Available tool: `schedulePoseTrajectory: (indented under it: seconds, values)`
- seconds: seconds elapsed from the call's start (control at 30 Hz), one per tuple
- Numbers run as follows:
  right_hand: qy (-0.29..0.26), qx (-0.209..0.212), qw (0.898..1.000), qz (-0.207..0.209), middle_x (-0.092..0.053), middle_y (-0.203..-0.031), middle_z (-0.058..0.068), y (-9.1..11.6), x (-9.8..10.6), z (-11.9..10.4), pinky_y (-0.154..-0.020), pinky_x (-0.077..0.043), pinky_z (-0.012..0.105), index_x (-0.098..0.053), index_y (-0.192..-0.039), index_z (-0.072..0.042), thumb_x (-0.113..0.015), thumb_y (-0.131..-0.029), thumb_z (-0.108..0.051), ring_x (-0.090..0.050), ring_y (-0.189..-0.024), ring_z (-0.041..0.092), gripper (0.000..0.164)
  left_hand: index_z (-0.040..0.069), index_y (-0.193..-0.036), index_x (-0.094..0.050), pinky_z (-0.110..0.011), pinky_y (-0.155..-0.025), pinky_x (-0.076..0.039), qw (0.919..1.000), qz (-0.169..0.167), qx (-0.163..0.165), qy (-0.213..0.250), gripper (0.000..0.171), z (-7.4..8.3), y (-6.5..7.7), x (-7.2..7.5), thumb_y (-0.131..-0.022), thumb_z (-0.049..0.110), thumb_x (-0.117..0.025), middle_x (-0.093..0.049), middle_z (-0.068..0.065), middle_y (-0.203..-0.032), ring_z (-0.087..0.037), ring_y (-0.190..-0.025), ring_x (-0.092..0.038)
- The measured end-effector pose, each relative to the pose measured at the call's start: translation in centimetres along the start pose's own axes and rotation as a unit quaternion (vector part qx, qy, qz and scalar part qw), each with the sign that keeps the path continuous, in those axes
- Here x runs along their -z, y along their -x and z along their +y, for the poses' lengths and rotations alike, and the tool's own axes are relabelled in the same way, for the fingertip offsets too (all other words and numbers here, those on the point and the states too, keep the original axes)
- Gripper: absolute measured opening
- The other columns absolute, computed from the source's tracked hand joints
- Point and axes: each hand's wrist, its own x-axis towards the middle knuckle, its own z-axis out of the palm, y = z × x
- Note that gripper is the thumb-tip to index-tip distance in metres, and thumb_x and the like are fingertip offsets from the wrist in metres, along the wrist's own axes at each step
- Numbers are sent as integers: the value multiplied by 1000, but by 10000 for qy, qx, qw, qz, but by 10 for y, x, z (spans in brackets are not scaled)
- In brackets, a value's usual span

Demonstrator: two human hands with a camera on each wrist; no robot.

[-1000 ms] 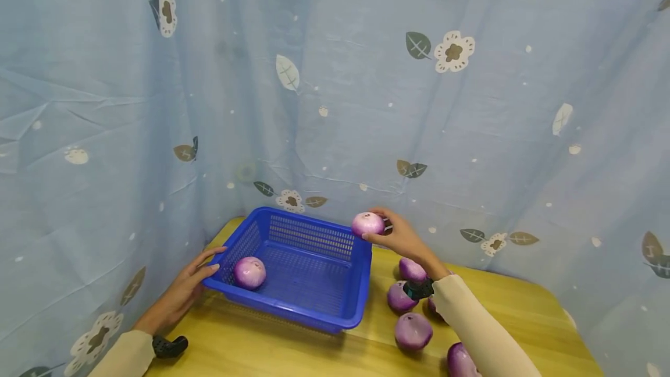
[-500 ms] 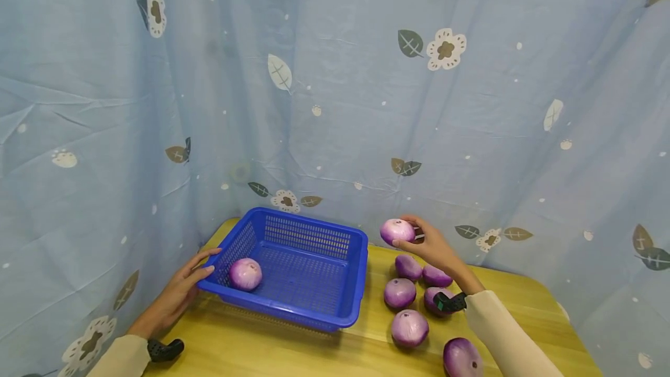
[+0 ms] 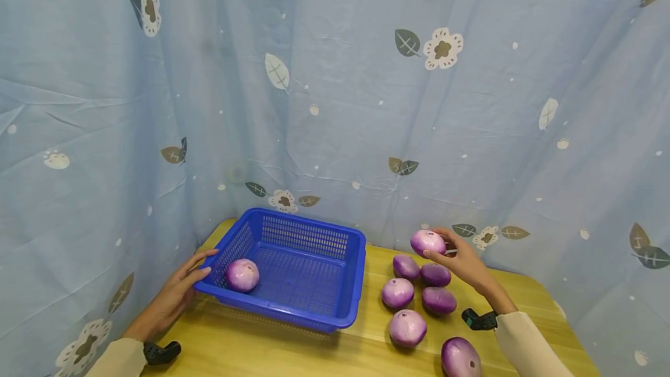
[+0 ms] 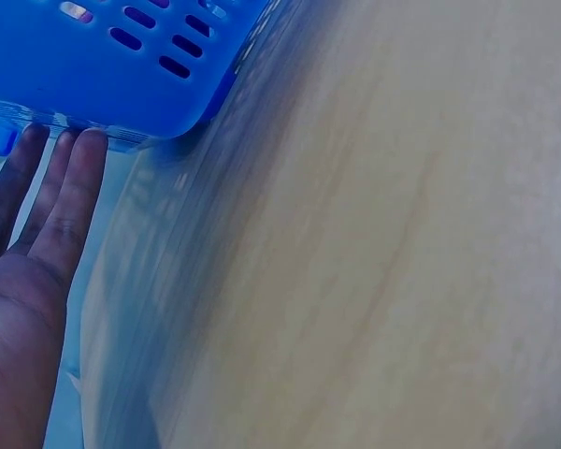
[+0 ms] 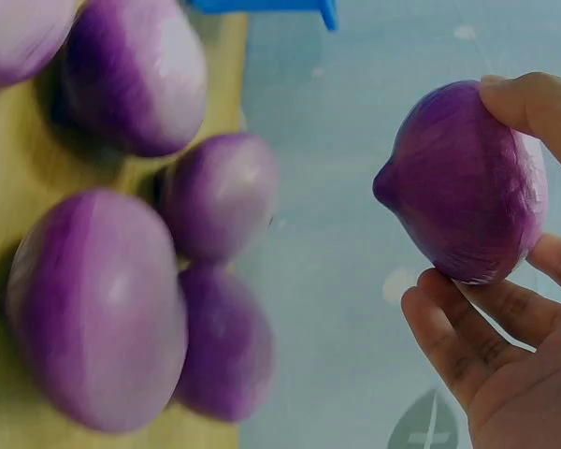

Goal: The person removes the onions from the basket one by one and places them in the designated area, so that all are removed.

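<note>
My right hand (image 3: 463,263) holds a purple onion (image 3: 428,242) up over the back right of the table, pinching it between thumb and fingertips. In the right wrist view, the thumb presses the top of this onion (image 5: 467,187) while the fingers support it below. At the left, my left hand (image 3: 175,290) rests against the left corner of a blue plastic basket (image 3: 293,310). The left wrist view shows its fingers fairly straight, with the tips touching the outer wall of the basket (image 4: 93,65). One onion (image 3: 243,275) lies inside the basket, near its left wall.
Several onions (image 3: 408,328) lie on the wooden table (image 3: 251,348) right of the basket. One onion (image 3: 460,357) sits apart near the front. A blue patterned curtain (image 3: 335,103) hangs behind and along the left. Black wrist devices (image 3: 478,319) are strapped on both wrists.
My right hand has carried its onion rightward and slightly down, from over the basket's right rim to above the other onions. My left hand stays at the basket; the view has shifted a little.
</note>
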Motion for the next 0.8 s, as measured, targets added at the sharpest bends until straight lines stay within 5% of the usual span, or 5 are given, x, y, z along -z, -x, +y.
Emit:
schedulePoseTrajectory:
  seconds: [0.57,0.8]
  values:
    - [250,-550,9976,324,-57,-139,25,38,24,56,-89,-54,43,-44,-152,-7,-71,-97,-43,-62,-114,36,71,16,-159,-35,-29,-93,-54,10000,34,14,54,52,-2,1,-1,-110,27,-49,-21,-20,-159,-9,-117,-61]
    - [333,-824,9952,415,-55,-140,29,49,29,74,-86,-53,33,-42,-152,-1,-69,-98,-46,-60,-119,40,75,17,-159,-34,-27,-93,-53,9999,100,103,0,54,-2,1,-2,-110,29,-50,-17,-24,-162,-3,-115,-60]
